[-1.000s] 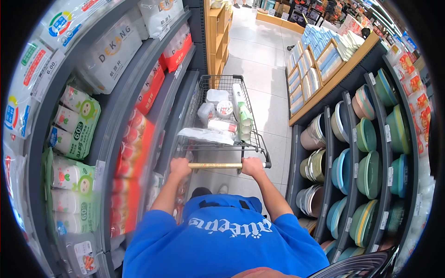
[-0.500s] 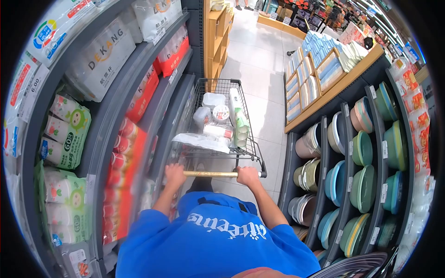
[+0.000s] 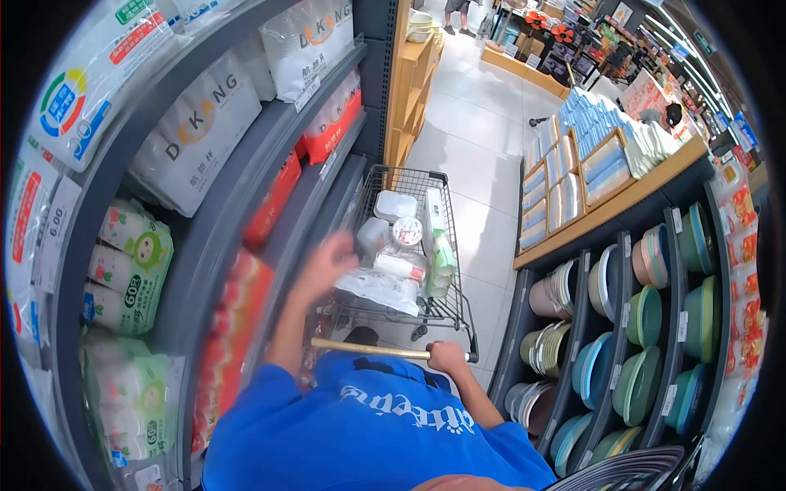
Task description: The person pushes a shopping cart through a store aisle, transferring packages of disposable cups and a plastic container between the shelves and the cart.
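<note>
My right hand (image 3: 446,357) is wrapped round the right end of the handle (image 3: 372,349) of a wire shopping cart (image 3: 458,299). My left hand (image 3: 332,258) is raised off the handle, above the cart's near left corner, and blurred; its fingers look parted, with nothing seen in them. A white plastic bag (image 3: 381,288) lies at the near side of the basket, close to my left hand. Behind it are a white and red pack (image 3: 399,265), a round tub (image 3: 407,231), clear containers (image 3: 395,204) and a green pack of rolls (image 3: 441,263).
Shelves (image 3: 205,270) with packs of cups stand close on the left. On the right, shelves hold stacked basins (image 3: 639,386), and a wooden display (image 3: 610,200) holds folded cloths. A wooden shelf unit (image 3: 409,90) stands ahead left. A person's legs (image 3: 458,18) show far ahead.
My left hand has let go of the handle and moved up and forward toward the basket. My right hand has stayed on the handle. The white bag looks shifted to the right within the basket.
</note>
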A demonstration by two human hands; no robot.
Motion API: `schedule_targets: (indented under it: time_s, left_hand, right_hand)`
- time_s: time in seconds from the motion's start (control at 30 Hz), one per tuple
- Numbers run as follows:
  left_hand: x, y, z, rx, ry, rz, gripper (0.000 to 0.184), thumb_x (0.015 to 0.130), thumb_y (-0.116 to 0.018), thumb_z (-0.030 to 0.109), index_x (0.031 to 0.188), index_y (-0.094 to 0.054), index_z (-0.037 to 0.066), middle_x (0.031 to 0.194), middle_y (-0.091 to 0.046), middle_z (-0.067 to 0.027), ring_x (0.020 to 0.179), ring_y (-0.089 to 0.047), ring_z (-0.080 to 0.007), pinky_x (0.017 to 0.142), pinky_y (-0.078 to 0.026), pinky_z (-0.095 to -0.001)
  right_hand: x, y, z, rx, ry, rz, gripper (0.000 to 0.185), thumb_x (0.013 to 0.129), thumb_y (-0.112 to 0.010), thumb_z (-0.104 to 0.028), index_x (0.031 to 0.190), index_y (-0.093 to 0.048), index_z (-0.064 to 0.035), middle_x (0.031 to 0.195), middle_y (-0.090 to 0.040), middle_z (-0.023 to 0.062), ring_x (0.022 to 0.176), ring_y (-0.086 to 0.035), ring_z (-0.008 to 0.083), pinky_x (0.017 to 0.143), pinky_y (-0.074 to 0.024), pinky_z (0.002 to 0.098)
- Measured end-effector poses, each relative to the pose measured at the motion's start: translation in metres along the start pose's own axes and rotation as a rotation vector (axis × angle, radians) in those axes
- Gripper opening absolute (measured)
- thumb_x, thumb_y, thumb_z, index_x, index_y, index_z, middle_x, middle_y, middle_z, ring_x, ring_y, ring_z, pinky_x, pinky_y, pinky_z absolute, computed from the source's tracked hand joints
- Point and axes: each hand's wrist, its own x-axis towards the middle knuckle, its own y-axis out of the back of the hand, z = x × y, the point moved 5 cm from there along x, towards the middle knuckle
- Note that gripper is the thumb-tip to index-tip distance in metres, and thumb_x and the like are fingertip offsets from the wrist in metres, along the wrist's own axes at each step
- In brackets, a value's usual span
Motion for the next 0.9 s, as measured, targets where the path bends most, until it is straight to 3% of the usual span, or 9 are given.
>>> schedule_targets:
  time_s: [0.03,0.07,0.17,0.23,0.33,0.53,0.77,0.9]
  left_hand:
    - [0.021,0.025,0.044,0.008,-0.197,0.224,0.061,0.086,-0.074,0.012,0.14,-0.049,0.0,0.136,-0.058,-0.0164,0.129,-0.055,-0.0264,0.109,-0.043,-0.0386]
    - [0.042,0.051,0.077,0.057,-0.42,0.495,0.059,0.082,-0.077,0.012,0.135,-0.053,0.001,0.127,-0.061,-0.0117,0.118,-0.058,-0.0214,0.1,-0.047,-0.0359]
    - [0.091,0.118,0.17,0.265,-0.656,0.988,0.059,0.084,-0.076,0.012,0.135,-0.05,-0.001,0.132,-0.056,-0.0181,0.124,-0.054,-0.0312,0.103,-0.044,-0.0405]
    - [0.15,0.155,0.184,0.216,-0.611,1.077,0.079,0.077,-0.081,0.019,0.141,-0.04,-0.004,0.138,-0.045,-0.0256,0.133,-0.041,-0.0408,0.112,-0.033,-0.0475]
    - [0.211,0.19,0.197,0.339,-0.51,1.251,0.088,0.074,-0.084,0.022,0.143,-0.036,-0.005,0.141,-0.042,-0.0284,0.136,-0.037,-0.042,0.113,-0.031,-0.0473]
    - [0.26,0.206,0.187,0.142,-0.58,1.259,0.094,0.069,-0.088,0.027,0.143,-0.038,-0.002,0.141,-0.048,-0.0244,0.133,-0.045,-0.0397,0.11,-0.037,-0.0453]
    - [0.237,0.191,0.203,0.148,-0.411,1.116,0.081,0.066,-0.086,0.022,0.134,-0.047,0.0,0.13,-0.057,-0.0225,0.122,-0.054,-0.0409,0.103,-0.042,-0.046]
    - [0.216,0.167,0.199,0.355,-0.657,1.209,0.076,0.067,-0.085,0.021,0.132,-0.05,0.003,0.124,-0.061,-0.0195,0.116,-0.057,-0.04,0.102,-0.041,-0.0477]
  right_hand:
    - [0.0,0.0,0.0,0.005,0.003,-0.011,0.028,0.08,-0.056,-0.025,0.099,-0.075,-0.0183,0.091,-0.074,0.013,0.086,-0.072,0.0324,0.073,-0.0565,0.0466]
    - [0.001,0.001,0.0,0.012,0.0,-0.016,0.028,0.08,-0.057,-0.026,0.1,-0.075,-0.0183,0.092,-0.074,0.0129,0.086,-0.072,0.0324,0.073,-0.0565,0.0465]
    - [0.0,0.001,-0.001,0.012,-0.016,-0.041,0.029,0.08,-0.057,-0.029,0.101,-0.075,-0.0181,0.095,-0.074,0.0124,0.089,-0.072,0.0318,0.074,-0.0566,0.0455]
    - [0.001,0.001,-0.003,0.003,-0.043,-0.073,0.029,0.08,-0.057,-0.028,0.101,-0.075,-0.0182,0.096,-0.074,0.012,0.089,-0.072,0.0317,0.074,-0.0566,0.0448]
    - [-0.002,0.009,-0.008,-0.004,-0.053,-0.08,0.029,0.079,-0.057,-0.028,0.1,-0.075,-0.0177,0.097,-0.074,0.0111,0.089,-0.072,0.031,0.073,-0.0566,0.044]
    - [0.0,0.005,-0.019,0.037,-0.06,0.02,0.025,0.075,-0.06,-0.026,0.093,-0.075,-0.0164,0.092,-0.072,0.0088,0.086,-0.072,0.0295,0.071,-0.0568,0.043]
    - [-0.003,0.0,-0.017,0.07,-0.025,0.117,0.024,0.073,-0.063,-0.026,0.09,-0.074,-0.0131,0.091,-0.071,0.0095,0.086,-0.071,0.0313,0.072,-0.0576,0.0436]
    - [-0.004,0.002,-0.009,0.067,-0.023,0.098,0.026,0.075,-0.062,-0.027,0.093,-0.073,-0.0132,0.094,-0.072,0.0094,0.088,-0.071,0.0311,0.073,-0.0577,0.0435]
